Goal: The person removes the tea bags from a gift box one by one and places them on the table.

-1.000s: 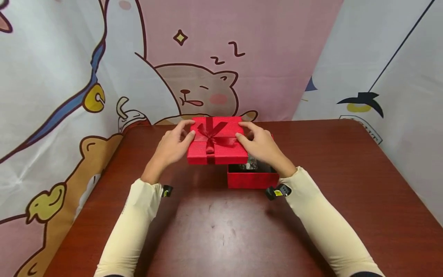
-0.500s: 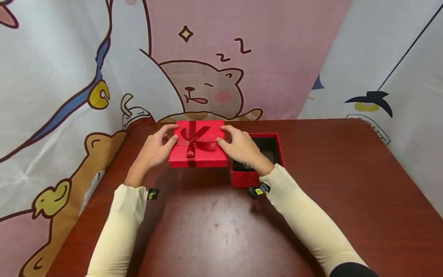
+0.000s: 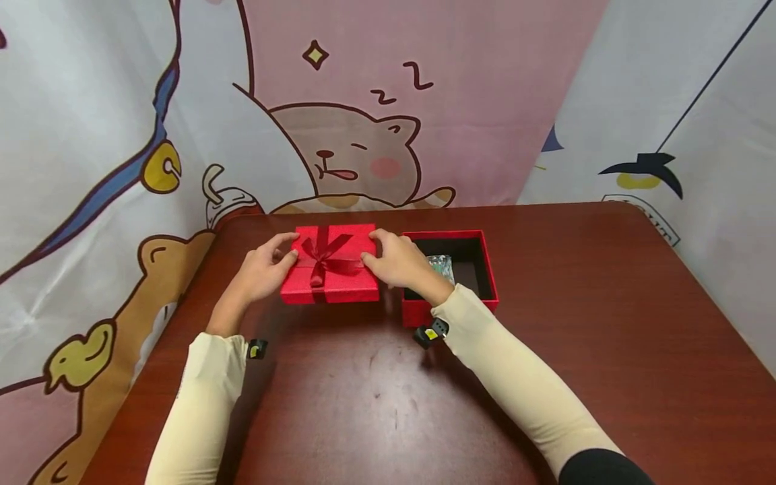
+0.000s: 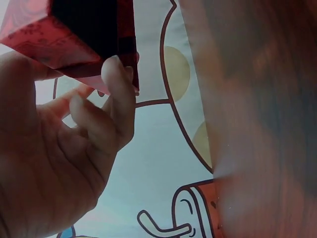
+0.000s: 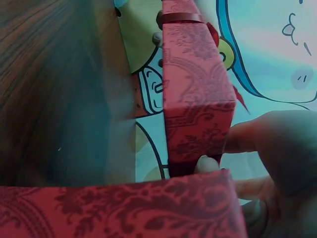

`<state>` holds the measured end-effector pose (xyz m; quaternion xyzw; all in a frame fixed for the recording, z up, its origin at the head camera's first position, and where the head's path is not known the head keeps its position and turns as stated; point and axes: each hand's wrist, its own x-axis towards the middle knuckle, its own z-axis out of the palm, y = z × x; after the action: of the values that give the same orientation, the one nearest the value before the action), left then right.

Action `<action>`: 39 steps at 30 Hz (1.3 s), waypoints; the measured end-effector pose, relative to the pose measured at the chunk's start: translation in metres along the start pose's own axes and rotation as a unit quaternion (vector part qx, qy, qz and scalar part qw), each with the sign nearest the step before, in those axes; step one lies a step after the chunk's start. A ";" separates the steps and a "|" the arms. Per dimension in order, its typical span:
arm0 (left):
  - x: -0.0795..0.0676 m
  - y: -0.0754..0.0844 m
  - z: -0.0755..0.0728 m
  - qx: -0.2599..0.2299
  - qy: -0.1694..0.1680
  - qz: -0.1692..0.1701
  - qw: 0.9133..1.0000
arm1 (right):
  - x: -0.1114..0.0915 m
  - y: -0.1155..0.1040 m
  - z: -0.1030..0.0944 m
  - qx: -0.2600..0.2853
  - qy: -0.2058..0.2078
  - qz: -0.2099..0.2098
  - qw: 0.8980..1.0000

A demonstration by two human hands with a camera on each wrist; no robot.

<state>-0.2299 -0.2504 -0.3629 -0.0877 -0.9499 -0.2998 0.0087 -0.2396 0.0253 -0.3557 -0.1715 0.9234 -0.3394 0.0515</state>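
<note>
I'm holding a red gift-box lid in both hands, above the surface and to the left of the red gift-box base. My left hand pinches the lid's edge farthest from the base, thumb and fingers curled on it; my right hand grips the opposite edge, the one nearest the base. A dark red ribbon bow sits on top of the lid, and my left wrist view shows its black hollow underside.

The base stands open on the surface, its inside black, with a shiny, silvery-green item in it, partly hidden by my right wrist, which crosses over the base's near left part. My cream sleeve slants away toward me from there. Behind the base hangs a cartoon-printed cloth.
</note>
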 end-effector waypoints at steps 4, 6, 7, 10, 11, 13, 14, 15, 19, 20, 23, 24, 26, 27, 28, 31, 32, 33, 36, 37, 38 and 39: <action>0.001 -0.002 0.003 -0.018 -0.014 -0.010 1.000 | 0.002 -0.002 -0.001 -0.013 -0.028 0.013 0.999; 0.001 -0.002 0.005 -0.036 -0.018 -0.019 0.999 | 0.004 -0.003 -0.002 -0.018 -0.045 0.016 0.999; 0.001 -0.003 0.006 -0.045 -0.016 -0.023 0.999 | 0.005 -0.004 -0.002 -0.019 -0.054 0.021 0.998; 0.002 -0.004 0.012 -0.051 -0.041 -0.029 0.997 | 0.008 -0.005 -0.002 -0.024 -0.068 0.040 0.997; 0.002 -0.005 0.014 -0.049 -0.057 -0.033 0.997 | 0.009 -0.005 -0.002 -0.024 -0.072 0.048 0.996; 0.002 -0.007 0.018 -0.040 -0.088 -0.047 0.994 | 0.010 -0.007 -0.001 -0.024 -0.083 0.063 0.994; 0.001 -0.008 0.019 -0.036 -0.102 -0.056 0.992 | 0.010 -0.008 0.000 -0.024 -0.088 0.067 0.994; 0.000 -0.009 0.021 -0.036 -0.112 -0.070 0.991 | 0.010 -0.009 0.001 -0.022 -0.095 0.069 0.993; -0.003 -0.015 0.023 -0.055 -0.096 -0.101 0.989 | 0.010 -0.013 0.005 -0.024 -0.120 0.061 0.991; -0.003 -0.015 0.023 -0.060 -0.091 -0.101 0.989 | 0.010 -0.014 0.006 -0.028 -0.121 0.060 0.990; -0.004 -0.016 0.025 -0.065 -0.081 -0.094 0.990 | 0.010 -0.016 0.008 -0.030 -0.118 0.061 0.991; -0.004 -0.016 0.025 -0.064 -0.078 -0.094 0.990 | 0.010 -0.016 0.009 -0.028 -0.118 0.062 0.991; -0.004 -0.015 0.026 -0.063 -0.072 -0.091 0.991 | 0.010 -0.015 0.008 -0.019 -0.115 0.059 0.991; -0.004 -0.014 0.026 -0.063 -0.068 -0.089 0.992 | 0.009 -0.015 0.008 -0.012 -0.114 0.055 0.992; -0.004 -0.013 0.026 -0.063 -0.064 -0.089 0.992 | 0.009 -0.014 0.007 -0.003 -0.111 0.050 0.993; -0.005 -0.010 0.025 -0.055 -0.053 -0.082 0.994 | 0.006 -0.011 0.005 0.023 -0.097 0.026 0.995; -0.005 -0.008 0.025 -0.046 -0.049 -0.076 0.995 | 0.005 -0.009 0.004 0.031 -0.088 0.016 0.996; -0.005 -0.007 0.025 -0.034 -0.045 -0.070 0.996 | 0.004 -0.008 0.002 0.035 -0.075 0.006 0.997; -0.005 -0.003 0.025 0.007 -0.031 -0.052 0.998 | 0.000 -0.003 -0.006 0.043 -0.037 -0.020 0.998; -0.005 -0.001 0.024 0.020 -0.027 -0.047 0.998 | -0.002 -0.001 -0.008 0.048 -0.026 -0.026 0.998; -0.005 0.001 0.024 0.033 -0.023 -0.043 0.998 | -0.003 0.002 -0.011 0.050 -0.015 -0.029 0.998; -0.005 0.003 0.025 0.039 -0.020 -0.041 0.998 | -0.004 0.004 -0.014 0.054 -0.006 -0.032 0.998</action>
<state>-0.2240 -0.2349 -0.3818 -0.0547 -0.9637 -0.2606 -0.0189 -0.2396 0.0382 -0.3483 -0.1998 0.8975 -0.3894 0.0551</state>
